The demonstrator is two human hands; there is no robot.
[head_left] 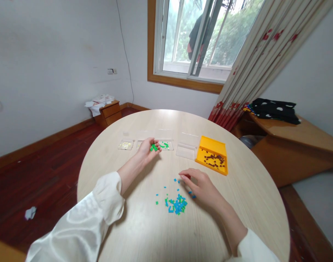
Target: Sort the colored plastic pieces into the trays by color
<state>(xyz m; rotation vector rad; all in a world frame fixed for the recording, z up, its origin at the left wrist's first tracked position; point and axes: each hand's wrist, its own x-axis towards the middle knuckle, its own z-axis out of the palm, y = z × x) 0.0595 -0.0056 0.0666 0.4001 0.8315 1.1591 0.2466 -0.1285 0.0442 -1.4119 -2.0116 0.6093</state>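
Note:
My left hand (pixel 149 151) is turned palm up with its fingers curled round several small green building bricks (pixel 153 147). It hovers over the table just in front of a clear plastic box (pixel 170 145) that has green bricks in it. To the right, my right hand (pixel 200 183) is held low over the table, thumb and forefinger tips close together; whatever may be between them is too small to make out. A loose pile of mixed blue and green bricks (pixel 179 205) lies nearer to me, with a few blue bricks (pixel 194 197) scattered beside and partly below the right hand.
A yellow box (pixel 226 171) with its lid open holds dark brown pieces. Beside it stands an open clear box (pixel 185 152). Another clear box (pixel 126 145) with pale yellowish pieces is at the left. All stand on a round table (pixel 144 233).

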